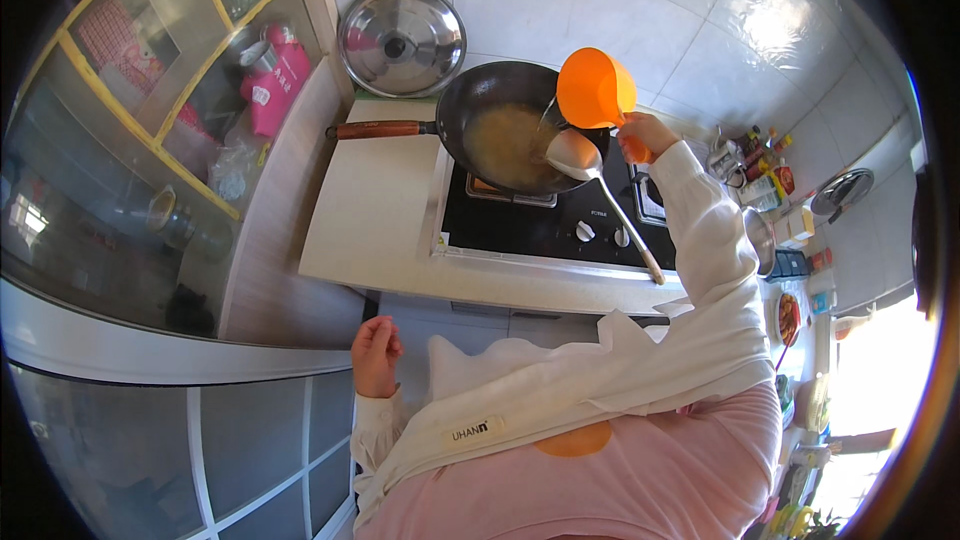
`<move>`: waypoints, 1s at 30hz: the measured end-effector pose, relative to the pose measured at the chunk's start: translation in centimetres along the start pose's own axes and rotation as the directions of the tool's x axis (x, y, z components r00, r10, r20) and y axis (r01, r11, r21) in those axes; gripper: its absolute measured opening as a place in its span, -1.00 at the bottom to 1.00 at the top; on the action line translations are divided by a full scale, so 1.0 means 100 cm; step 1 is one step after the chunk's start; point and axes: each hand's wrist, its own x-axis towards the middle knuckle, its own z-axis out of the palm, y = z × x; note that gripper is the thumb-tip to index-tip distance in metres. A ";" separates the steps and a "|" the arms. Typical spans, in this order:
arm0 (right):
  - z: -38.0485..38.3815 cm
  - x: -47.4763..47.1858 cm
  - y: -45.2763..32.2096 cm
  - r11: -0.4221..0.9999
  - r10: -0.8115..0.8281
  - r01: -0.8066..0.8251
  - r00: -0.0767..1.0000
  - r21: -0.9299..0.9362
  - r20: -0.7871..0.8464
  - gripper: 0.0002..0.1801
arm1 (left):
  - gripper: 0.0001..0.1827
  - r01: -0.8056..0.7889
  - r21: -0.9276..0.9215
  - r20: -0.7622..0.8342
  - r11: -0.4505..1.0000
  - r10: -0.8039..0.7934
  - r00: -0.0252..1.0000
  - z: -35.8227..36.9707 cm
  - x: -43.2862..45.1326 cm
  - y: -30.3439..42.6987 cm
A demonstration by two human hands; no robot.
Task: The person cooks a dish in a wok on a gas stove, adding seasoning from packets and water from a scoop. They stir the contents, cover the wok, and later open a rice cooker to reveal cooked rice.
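My right hand [651, 136] grips the handle of an orange plastic water ladle [594, 88], tilted over the right side of a black wok [491, 82]. A thin stream of water falls from the ladle's lip into the wok. Cloudy, yellowish-brown liquid covers the wok's bottom. A metal wok spatula [574, 154] rests on the near right rim of the wok, its handle running down to the counter's front edge. My left hand [376, 356] hangs in front of the counter with its fingers curled, and nothing shows in it.
The wok stands on the left burner of a black gas hob [517, 229], its wooden handle [379, 130] pointing left over the counter [360, 217]. A metal lid [403, 41] leans on the tiled wall. Bottles [761, 150] crowd the right; a glazed cabinet [150, 90] stands left.
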 end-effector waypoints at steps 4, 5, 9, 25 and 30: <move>-0.001 0.009 0.001 0.989 -0.058 0.050 0.997 -0.141 -0.050 -0.76 | -0.87 -0.003 -0.037 -0.018 0.999 0.002 1.000 0.001 0.003 -0.003; -0.001 0.010 0.002 0.982 -0.079 0.066 0.995 -0.178 -0.064 -0.75 | -0.86 -0.009 -0.030 -0.011 0.999 0.009 1.000 0.001 0.003 -0.004; 0.003 0.010 0.005 0.930 -0.155 0.106 0.981 -0.351 -0.113 -0.55 | -0.83 -0.043 0.007 0.016 0.999 0.043 0.999 0.000 0.002 -0.011; 0.038 -0.010 0.021 -0.012 -0.638 0.080 0.767 -0.997 0.069 -0.31 | -0.82 -0.081 -0.058 -0.062 0.995 0.077 0.995 -0.009 -0.008 -0.009; 0.050 -0.012 0.023 0.152 -0.683 0.232 0.727 -0.961 0.067 -0.35 | -0.83 -0.092 -0.132 0.119 0.987 0.108 0.987 -0.022 -0.007 -0.011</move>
